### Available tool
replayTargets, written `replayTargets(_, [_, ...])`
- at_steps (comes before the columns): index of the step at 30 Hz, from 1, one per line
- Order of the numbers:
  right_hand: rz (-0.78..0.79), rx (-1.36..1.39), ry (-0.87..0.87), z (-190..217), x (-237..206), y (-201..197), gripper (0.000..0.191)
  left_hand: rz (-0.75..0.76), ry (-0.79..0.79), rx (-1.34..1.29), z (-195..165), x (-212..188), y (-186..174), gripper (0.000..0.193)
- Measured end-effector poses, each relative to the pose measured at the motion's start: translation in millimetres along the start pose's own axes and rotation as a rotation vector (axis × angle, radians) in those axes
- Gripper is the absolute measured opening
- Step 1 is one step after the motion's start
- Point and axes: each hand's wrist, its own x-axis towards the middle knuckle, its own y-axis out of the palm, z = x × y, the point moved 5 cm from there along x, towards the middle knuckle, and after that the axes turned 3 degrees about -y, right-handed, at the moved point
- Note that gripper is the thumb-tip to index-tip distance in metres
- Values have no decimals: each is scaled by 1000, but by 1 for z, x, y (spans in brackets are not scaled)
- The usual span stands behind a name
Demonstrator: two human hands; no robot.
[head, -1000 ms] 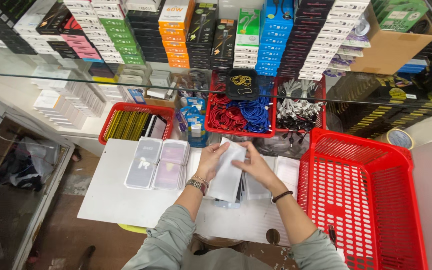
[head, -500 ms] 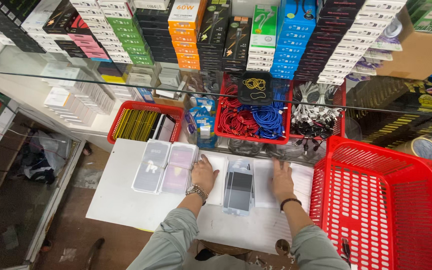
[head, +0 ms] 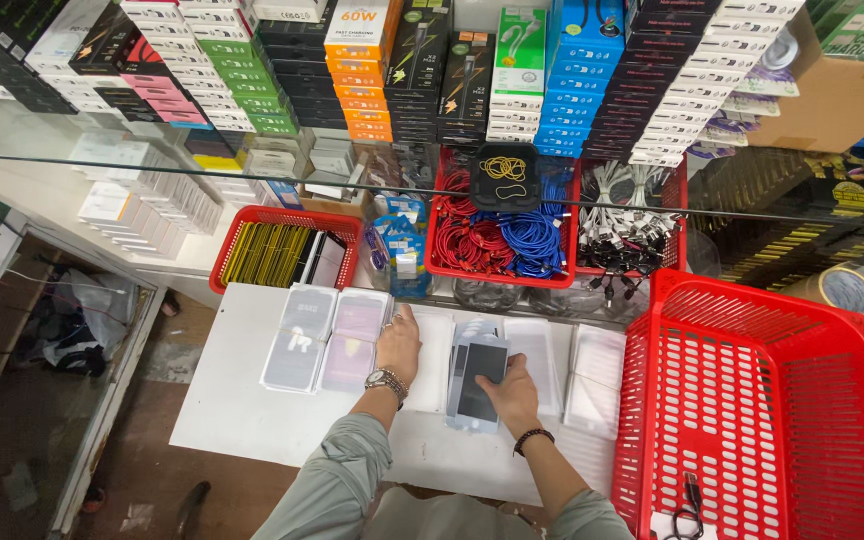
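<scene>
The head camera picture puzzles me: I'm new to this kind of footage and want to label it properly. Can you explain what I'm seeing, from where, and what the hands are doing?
There is no machine here. A person wears a camera on the head, so it looks straight down past grey sleeves at their own two bare hands.

The left hand, with a wristwatch, rests flat on the white table, next to two flat clear packets. The right hand, with a dark bracelet, touches a flat packet with a dark card inside, which lies on top of a small stack of pale packets.

To the right stands a large red basket, almost empty. Behind the table, smaller red baskets hold red and blue cables, and stacked boxes fill the shelves.

Neither hand has lifted anything; both press down on things on the table.
</scene>
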Motion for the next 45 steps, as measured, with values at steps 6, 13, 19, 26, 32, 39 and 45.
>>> replayTargets(6, [44, 184, -156, -7, 17, -10, 51, -151, 47, -43, 10, -4, -12, 59])
replayTargets(13, [-25, 1181, -215, 33, 51, -88, 40, 87, 55, -834, 11, -9, -24, 33])
replayTargets(19, [193, 1456, -550, 103, 33, -127, 26, 79, 205, -965, -19, -16, -32, 36])
replayTargets(26, [264, 1476, -562, 105, 30, -113, 21, 4, 246, -905, -32, -24, -50, 37])
replayTargets(32, [288, 1445, -543, 102, 30, -107, 21, -3, 253, -884, -37, -26, -56, 39])
replayTargets(39, [303, 1368, -535, 101, 26, -109, 20, 70, 210, -898, -36, -22, -60, 40])
replayTargets(45, [259, 1461, -530, 103, 37, -115, 20, 25, 266, -871, -40, -24, -64, 41])
